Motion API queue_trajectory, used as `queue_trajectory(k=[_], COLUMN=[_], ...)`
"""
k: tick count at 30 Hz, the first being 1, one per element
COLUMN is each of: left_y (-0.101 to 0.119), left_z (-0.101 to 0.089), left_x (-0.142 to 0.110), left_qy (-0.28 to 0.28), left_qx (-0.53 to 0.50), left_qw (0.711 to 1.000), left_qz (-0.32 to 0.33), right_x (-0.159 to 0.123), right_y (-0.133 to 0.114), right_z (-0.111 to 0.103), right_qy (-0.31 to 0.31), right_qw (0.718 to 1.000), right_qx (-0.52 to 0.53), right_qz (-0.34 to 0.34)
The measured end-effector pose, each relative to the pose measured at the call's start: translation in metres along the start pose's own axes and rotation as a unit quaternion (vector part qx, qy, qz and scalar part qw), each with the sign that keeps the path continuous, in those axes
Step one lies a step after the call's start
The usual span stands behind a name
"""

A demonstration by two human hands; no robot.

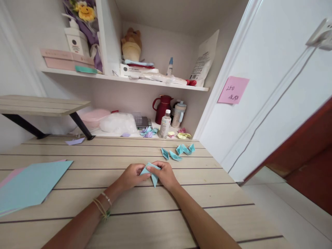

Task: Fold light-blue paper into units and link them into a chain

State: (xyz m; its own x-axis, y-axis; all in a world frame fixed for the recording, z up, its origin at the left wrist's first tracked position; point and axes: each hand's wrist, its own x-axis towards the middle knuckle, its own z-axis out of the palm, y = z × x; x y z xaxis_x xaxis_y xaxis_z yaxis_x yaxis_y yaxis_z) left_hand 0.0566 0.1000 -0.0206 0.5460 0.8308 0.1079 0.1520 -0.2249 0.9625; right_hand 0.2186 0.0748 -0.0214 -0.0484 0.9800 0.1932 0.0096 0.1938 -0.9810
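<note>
Between my two hands is a folded piece of light blue paper point(155, 180), with one pointed flap hanging down toward me. My left hand point(133, 176) pinches its left side, thumb in front. On the other side my right hand point(165, 174) grips the upper right part, its thumb lying across the folds. Both hands hover at or just above the slatted table point(145, 214); I cannot tell if they rest on it. Just beyond my right hand stand several small blue folded paper boats point(175, 156).
Blue and pink paper sheets point(33, 183) lie at the left. A small raised shelf point(44, 105) stands behind them. Along the back are a clear bottle point(165, 124), a red jug point(163, 109), a patterned cup point(178, 114), a plastic bag point(118, 123) and more folded paper point(148, 132).
</note>
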Motion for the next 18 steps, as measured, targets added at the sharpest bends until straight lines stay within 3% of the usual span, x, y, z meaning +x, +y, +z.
queue_trajectory(k=[3,9,18], left_y=[0.001,-0.001,-0.003], left_z=[-0.004,-0.015,-0.012], left_x=[0.002,0.007,0.009], left_qy=[-0.003,0.075,0.085], left_qx=[-0.020,-0.114,-0.138], left_qw=[1.000,0.989,0.985], left_qz=[-0.007,-0.050,-0.054], right_x=[0.000,0.000,-0.001], right_y=[0.001,0.004,0.004], right_z=[0.001,0.002,0.000], right_qy=[0.005,-0.004,0.013], right_qw=[0.999,0.994,0.989], right_qx=[0.037,0.074,-0.097], right_qz=[-0.017,-0.075,-0.111])
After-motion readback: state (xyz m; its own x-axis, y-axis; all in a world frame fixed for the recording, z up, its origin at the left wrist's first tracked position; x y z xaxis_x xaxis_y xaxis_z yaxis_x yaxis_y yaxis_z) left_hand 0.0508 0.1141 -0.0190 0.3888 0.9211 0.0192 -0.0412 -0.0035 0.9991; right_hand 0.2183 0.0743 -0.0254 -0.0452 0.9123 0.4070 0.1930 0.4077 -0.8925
